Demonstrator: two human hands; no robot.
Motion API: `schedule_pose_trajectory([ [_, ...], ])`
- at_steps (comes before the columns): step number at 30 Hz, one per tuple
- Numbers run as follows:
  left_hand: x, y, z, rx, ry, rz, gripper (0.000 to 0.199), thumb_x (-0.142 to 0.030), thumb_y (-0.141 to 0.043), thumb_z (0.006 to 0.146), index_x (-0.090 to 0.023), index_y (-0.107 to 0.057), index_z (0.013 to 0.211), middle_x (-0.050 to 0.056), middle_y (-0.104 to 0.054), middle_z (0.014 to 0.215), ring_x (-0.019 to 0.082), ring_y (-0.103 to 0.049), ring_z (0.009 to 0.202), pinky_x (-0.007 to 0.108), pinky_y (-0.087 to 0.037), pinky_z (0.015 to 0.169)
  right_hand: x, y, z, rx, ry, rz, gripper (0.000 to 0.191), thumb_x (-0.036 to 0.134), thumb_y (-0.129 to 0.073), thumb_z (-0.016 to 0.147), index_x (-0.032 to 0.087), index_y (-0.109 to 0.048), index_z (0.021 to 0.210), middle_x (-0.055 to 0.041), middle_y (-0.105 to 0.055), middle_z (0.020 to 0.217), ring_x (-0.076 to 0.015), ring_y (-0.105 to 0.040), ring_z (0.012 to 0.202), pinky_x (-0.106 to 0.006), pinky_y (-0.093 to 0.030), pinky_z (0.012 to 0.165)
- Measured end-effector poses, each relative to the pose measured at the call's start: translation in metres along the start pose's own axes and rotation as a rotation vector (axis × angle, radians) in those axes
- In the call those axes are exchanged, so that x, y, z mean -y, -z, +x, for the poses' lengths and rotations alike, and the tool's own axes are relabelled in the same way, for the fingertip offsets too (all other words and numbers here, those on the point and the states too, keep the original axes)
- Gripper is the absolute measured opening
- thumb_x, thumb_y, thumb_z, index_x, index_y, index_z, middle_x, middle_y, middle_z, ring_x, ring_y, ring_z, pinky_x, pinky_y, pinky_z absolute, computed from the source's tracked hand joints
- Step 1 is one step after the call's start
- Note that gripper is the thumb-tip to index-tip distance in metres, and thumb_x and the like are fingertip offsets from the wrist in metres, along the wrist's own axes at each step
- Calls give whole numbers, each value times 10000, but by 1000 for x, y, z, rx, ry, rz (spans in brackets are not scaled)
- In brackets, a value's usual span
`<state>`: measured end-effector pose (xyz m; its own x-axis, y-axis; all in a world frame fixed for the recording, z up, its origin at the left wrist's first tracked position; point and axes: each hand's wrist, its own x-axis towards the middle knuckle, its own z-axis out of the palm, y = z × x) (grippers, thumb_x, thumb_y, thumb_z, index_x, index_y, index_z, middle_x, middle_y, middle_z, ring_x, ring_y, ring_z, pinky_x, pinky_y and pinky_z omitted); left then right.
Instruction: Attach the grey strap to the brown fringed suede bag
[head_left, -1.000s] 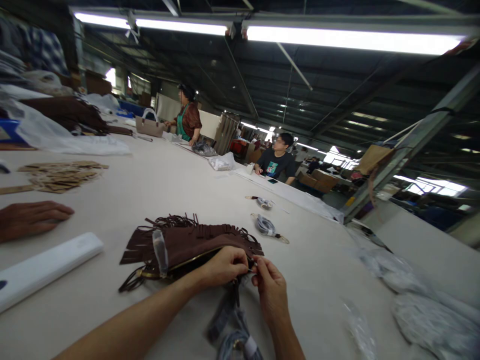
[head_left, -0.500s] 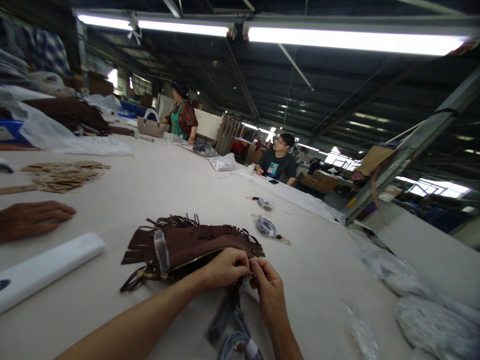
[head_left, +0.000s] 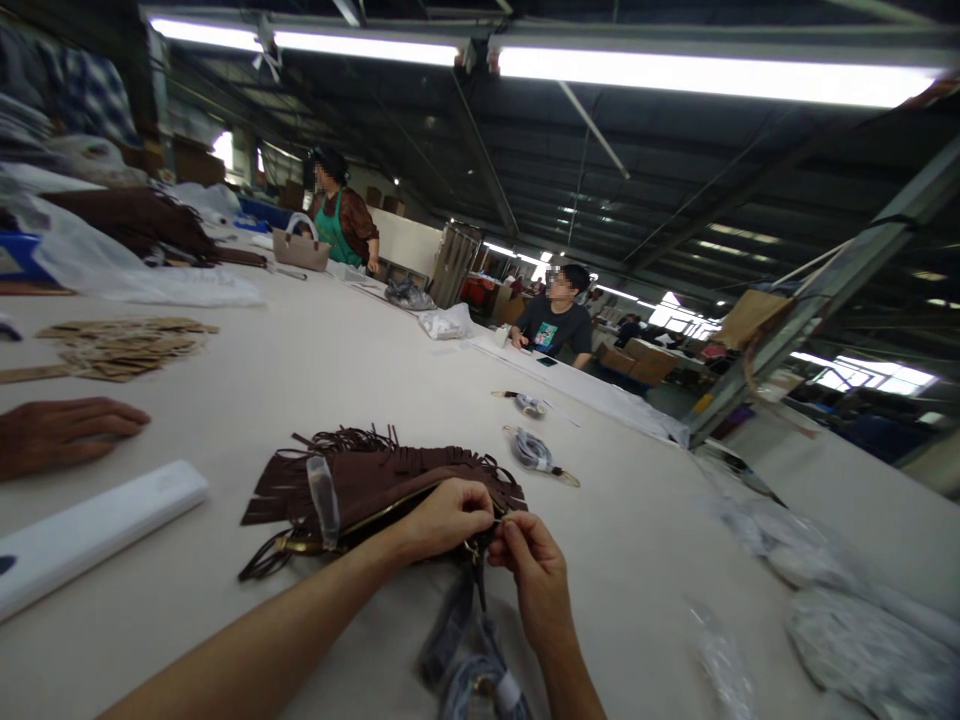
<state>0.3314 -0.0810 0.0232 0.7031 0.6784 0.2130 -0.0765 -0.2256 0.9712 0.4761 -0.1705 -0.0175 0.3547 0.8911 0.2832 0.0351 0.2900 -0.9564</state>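
Observation:
A dark brown fringed bag [head_left: 405,475] lies on the table with its gold zip edge facing me and a clear plastic strip [head_left: 324,503] wrapped near its left end. Over the bag's right end, my left hand [head_left: 452,518] is closed in a pinch. My right hand [head_left: 534,565] pinches right beside it, fingertips almost meeting the left ones. What lies between the fingers is too small and hidden to name. Just below, a metal clip [head_left: 471,548] hangs at the bag's corner, with a dark strap end leading to a wrapped, coiled strap [head_left: 484,690].
Two more coiled straps [head_left: 532,452] lie beyond the bag. At left are another person's hand [head_left: 71,435], a long white object [head_left: 101,535] and brown strips [head_left: 131,345]. Plastic bags [head_left: 862,640] sit at right. Two co-workers [head_left: 555,320] are across the table.
My hands have shifted slightly at the bag's corner, and the metal clip now shows more clearly below them. The standing co-worker has moved left.

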Motion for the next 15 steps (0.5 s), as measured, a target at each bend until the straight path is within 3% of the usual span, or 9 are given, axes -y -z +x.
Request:
schedule_pose_trajectory([
  [15, -4, -1, -2, -19, 17, 114, 71, -196, -509, 675, -144, -556, 671, -32, -529, 637, 109, -441, 608, 231, -322, 556, -2, -1, 0, 69, 3, -59, 336, 544, -707, 864, 213, -650, 883, -1, -593, 697, -197, -551, 644, -263, -498, 578],
])
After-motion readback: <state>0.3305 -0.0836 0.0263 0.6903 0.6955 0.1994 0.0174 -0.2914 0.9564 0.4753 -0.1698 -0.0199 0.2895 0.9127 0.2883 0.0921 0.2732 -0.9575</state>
